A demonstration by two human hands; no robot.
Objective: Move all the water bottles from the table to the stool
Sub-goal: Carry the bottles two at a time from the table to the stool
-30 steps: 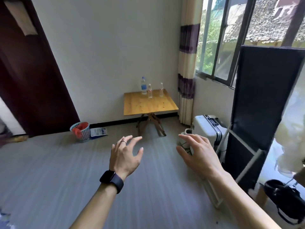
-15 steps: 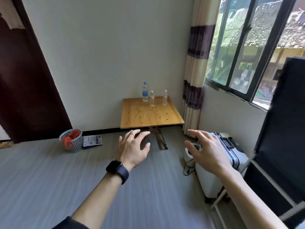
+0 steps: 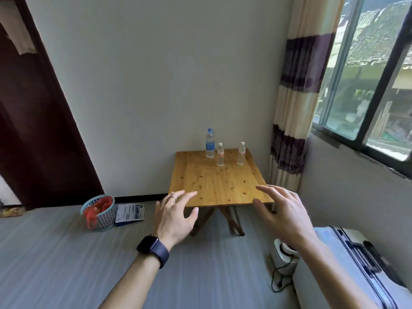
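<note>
Three clear water bottles stand at the far edge of a small wooden folding table against the wall: a tall bottle with a blue cap and label, a small bottle with a red label and another small bottle to its right. My left hand, with a ring and a dark watch, and my right hand are both held out in front of me, fingers spread and holding nothing, short of the table's near edge. No stool is in view.
A blue mesh basket with a red bag and a printed packet lie on the floor left of the table. A silver suitcase and a small white device with a cable sit at the right. A dark door is on the left.
The table and bottles have grown larger and nearer as the view moved toward them. The dark panel at the right has left the view. Both hands stay spread in front.
</note>
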